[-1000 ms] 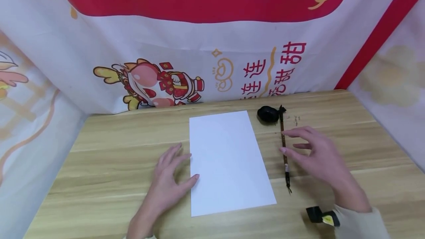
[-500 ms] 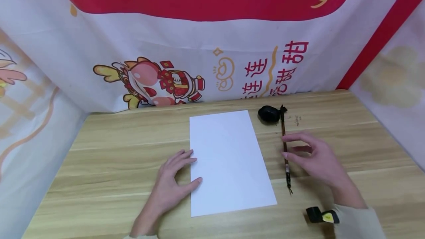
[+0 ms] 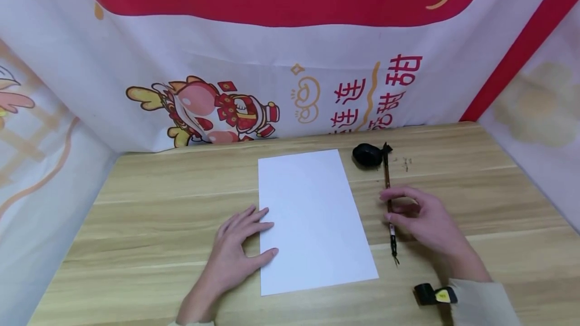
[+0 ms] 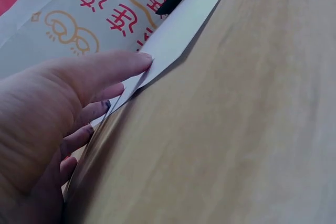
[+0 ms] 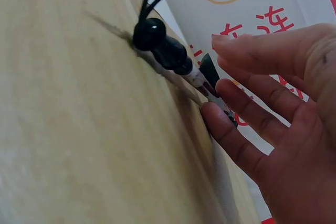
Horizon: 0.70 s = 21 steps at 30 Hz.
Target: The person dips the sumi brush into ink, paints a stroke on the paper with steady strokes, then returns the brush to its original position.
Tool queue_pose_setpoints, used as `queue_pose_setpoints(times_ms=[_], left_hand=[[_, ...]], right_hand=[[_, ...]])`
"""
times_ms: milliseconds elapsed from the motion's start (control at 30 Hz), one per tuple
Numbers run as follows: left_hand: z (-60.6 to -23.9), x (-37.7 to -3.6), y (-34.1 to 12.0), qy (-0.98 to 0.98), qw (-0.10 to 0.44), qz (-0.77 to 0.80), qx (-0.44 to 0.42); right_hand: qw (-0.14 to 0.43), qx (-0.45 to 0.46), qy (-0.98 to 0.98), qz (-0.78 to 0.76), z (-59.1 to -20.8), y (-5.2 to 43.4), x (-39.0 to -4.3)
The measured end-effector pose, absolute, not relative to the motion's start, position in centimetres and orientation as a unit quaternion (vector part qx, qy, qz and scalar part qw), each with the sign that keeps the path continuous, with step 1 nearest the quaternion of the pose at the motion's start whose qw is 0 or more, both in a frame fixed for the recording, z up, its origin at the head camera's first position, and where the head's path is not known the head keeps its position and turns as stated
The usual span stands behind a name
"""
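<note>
A blank white sheet of paper (image 3: 312, 215) lies on the wooden table. My left hand (image 3: 233, 253) rests at its left edge, with spread fingertips and thumb over the margin. To the right of the paper lies a calligraphy brush (image 3: 387, 172), its dark bristle end beside a round black inkstone-like object (image 3: 367, 156). My right hand (image 3: 428, 223) is over the brush's lower half, thumb and fingers bent loosely around it. In the right wrist view the brush's black knobbed end (image 5: 168, 51) with its cord loop shows; the thumb stands apart from the shaft.
Dark ink-like marks (image 3: 406, 164) spot the wood right of the brush. A black strap-like device with a yellow label (image 3: 435, 294) sits at the right cuff. A printed white and red cloth (image 3: 217, 44) hangs along the table's back edge.
My left hand has slid right, its fingertips now farther over the paper's edge. My right hand has come lower and nearer along the brush. The brush and paper lie where they were.
</note>
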<state>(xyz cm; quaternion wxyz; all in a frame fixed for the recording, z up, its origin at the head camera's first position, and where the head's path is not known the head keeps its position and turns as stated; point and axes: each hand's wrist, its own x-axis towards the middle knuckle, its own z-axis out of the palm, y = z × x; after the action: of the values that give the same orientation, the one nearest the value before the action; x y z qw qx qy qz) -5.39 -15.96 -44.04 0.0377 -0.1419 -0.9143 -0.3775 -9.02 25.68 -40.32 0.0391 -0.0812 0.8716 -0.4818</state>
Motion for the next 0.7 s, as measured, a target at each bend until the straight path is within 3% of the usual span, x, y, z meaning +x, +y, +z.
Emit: queue_pose_setpoints(times_ms=[500,700], left_hand=[[-43.81,-5.29,-15.86,-0.915,0.044,-0.376,-0.139],[-43.80,-5.32,-15.76,-0.914,0.048,-0.379,-0.137]], right_hand=[[-0.007,-0.092,0.897,-0.433,-40.30,25.67,-8.82],[0.009,-0.105,0.897,-0.430,-40.68,25.55,-8.93]])
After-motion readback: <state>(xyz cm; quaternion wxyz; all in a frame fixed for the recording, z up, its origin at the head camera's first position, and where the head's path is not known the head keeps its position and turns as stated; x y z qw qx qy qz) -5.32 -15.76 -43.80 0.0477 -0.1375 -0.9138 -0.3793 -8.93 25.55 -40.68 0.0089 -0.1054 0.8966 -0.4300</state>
